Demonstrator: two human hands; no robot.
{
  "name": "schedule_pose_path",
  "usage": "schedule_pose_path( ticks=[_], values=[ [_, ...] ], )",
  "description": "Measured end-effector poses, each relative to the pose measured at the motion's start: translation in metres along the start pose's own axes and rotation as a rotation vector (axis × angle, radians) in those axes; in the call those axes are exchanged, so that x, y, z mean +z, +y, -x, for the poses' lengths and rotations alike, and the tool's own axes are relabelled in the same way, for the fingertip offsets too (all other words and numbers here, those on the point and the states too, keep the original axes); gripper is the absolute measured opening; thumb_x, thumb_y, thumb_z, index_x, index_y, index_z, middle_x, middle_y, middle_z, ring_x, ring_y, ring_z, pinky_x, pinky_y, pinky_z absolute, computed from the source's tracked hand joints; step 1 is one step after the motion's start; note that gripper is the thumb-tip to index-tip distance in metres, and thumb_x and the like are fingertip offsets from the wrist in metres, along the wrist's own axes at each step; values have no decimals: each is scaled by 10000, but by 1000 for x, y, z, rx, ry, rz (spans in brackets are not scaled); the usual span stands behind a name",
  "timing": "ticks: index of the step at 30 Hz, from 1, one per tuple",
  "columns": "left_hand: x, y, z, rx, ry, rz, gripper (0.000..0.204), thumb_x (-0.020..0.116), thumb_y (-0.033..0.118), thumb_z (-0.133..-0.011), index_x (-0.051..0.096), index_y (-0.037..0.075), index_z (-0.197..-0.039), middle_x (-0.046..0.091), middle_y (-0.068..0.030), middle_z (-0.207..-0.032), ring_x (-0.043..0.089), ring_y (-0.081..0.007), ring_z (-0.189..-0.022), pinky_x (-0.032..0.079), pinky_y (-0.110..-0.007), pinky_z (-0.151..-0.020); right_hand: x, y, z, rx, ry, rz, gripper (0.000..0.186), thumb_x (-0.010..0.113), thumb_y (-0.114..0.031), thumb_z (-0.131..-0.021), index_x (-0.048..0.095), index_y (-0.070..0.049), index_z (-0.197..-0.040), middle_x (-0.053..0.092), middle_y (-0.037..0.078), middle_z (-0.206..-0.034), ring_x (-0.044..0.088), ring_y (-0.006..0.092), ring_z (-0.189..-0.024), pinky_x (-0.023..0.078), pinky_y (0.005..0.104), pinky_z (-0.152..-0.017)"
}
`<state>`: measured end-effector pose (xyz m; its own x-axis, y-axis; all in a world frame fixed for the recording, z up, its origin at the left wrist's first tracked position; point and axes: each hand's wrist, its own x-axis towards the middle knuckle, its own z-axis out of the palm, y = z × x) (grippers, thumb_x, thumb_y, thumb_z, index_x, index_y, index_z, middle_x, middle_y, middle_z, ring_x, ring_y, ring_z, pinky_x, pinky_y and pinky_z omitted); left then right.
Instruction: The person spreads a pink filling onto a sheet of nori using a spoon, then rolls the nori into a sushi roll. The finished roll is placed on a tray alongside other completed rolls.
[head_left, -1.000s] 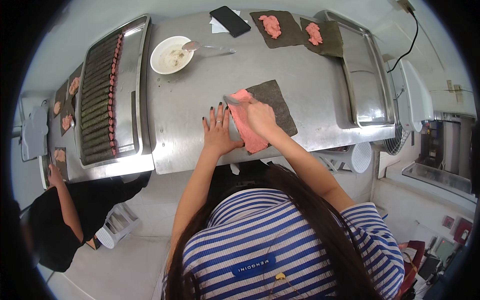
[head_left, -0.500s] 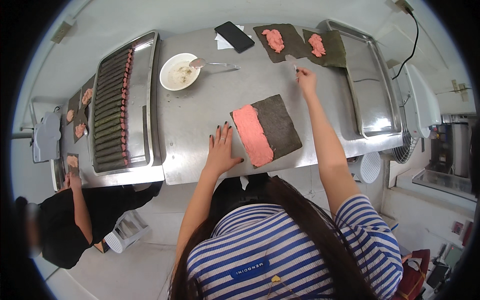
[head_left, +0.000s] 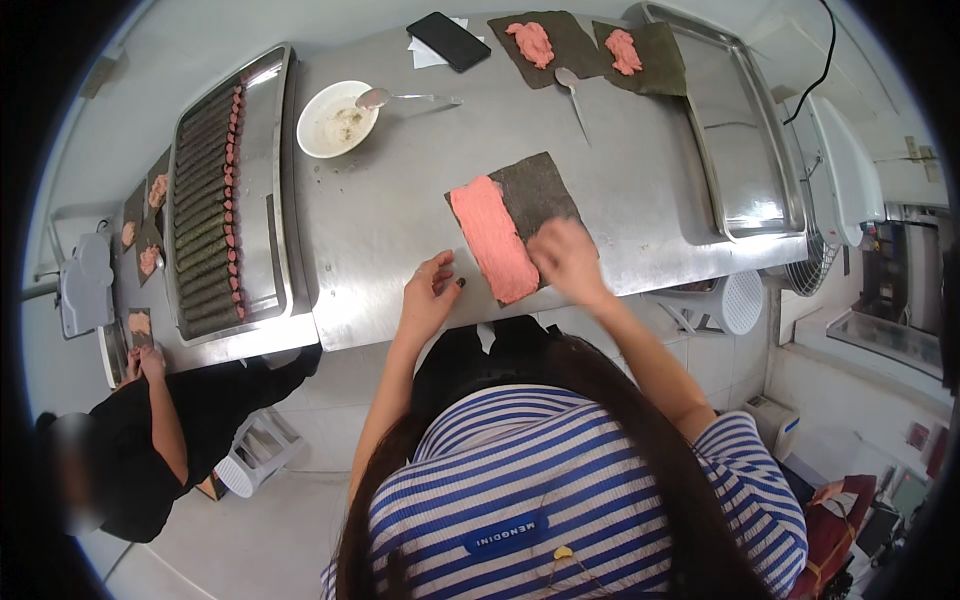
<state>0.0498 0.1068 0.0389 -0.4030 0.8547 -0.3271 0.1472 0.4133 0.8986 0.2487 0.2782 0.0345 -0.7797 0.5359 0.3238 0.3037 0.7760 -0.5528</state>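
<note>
A dark seaweed sheet [head_left: 548, 185] lies at a slant before me, its left half covered by a band of pink minced paste [head_left: 493, 240]. Just left of its lower corner, my left hand [head_left: 430, 296] hovers near the table edge, loosely bent with thumb and fingers apart, holding nothing. Over the sheet's bare right part is my right hand [head_left: 565, 260], its fingers smeared by motion beside the paste. Farther back, a metal spoon [head_left: 572, 98] rests with its bowl against one of two seaweed sheets [head_left: 560, 70] bearing pink lumps [head_left: 532, 45].
At left, a metal tray [head_left: 290, 230] holds rows of seaweed rolls [head_left: 208, 200]. A white bowl [head_left: 312, 125] with another spoon [head_left: 420, 98] stands nearby, a black phone [head_left: 448, 42] behind. Another tray [head_left: 755, 190] is at right. A co-worker in black [head_left: 150, 440] handles a sheet at far left.
My right hand has let go of the spoon at the back and come nearer, over the seaweed sheet. My left hand has lifted off the table, its fingers bending. The whole view has shifted slightly.
</note>
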Motion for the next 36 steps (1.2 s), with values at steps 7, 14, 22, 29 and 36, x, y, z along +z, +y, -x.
schedule_pose_path(
  ticks=[7, 14, 22, 29, 36],
  values=[
    [0, -3, 7, -125, -73, 139, 478, 589, 62, -866, 474, 17, -1328, 558, -133, -1270, 579, -184, -1083, 465, -292, -916, 23, -61, 59, -251, -310, 105, 184, 588, -146, -744, 630, -68, -905, 543, 61, -997, 516, 229, -949, 422, 357, -807],
    [5, -17, 11, -86, -78, 218, 476, 611, 82, -856, 495, 15, -1312, 597, -134, -1213, 612, -171, -1004, 480, -286, -879, 20, -63, 48, -388, -291, 365, 181, 542, -170, -767, 620, -39, -865, 543, 64, -977, 513, 223, -944, 418, 345, -818],
    [4, -5, 16, -185, -181, 217, 459, 581, 128, -895, 478, 21, -1329, 572, -92, -1257, 565, -151, -1082, 424, -276, -928, 27, -66, 47, -223, -170, 333, 141, 540, -141, -764, 580, -60, -873, 547, 69, -892, 541, 229, -878, 427, 336, -780],
    [12, -4, 8, -251, -245, 369, 459, 539, 121, -920, 435, 2, -1352, 541, -103, -1289, 550, -177, -1142, 423, -284, -962, 37, -64, 55, 117, 153, 41, 206, 639, 0, -730, 645, -61, -928, 600, 72, -902, 594, 263, -792, 458, 360, -705],
    [32, 13, -19, -287, -116, 600, 499, 473, 47, -914, 336, -20, -1390, 480, -150, -1306, 537, -240, -1174, 432, -311, -982, 30, -59, 63, 387, 246, -114, 144, 635, -9, -733, 627, -75, -861, 586, 94, -1053, 552, 307, -978, 438, 399, -819]
  ],
)
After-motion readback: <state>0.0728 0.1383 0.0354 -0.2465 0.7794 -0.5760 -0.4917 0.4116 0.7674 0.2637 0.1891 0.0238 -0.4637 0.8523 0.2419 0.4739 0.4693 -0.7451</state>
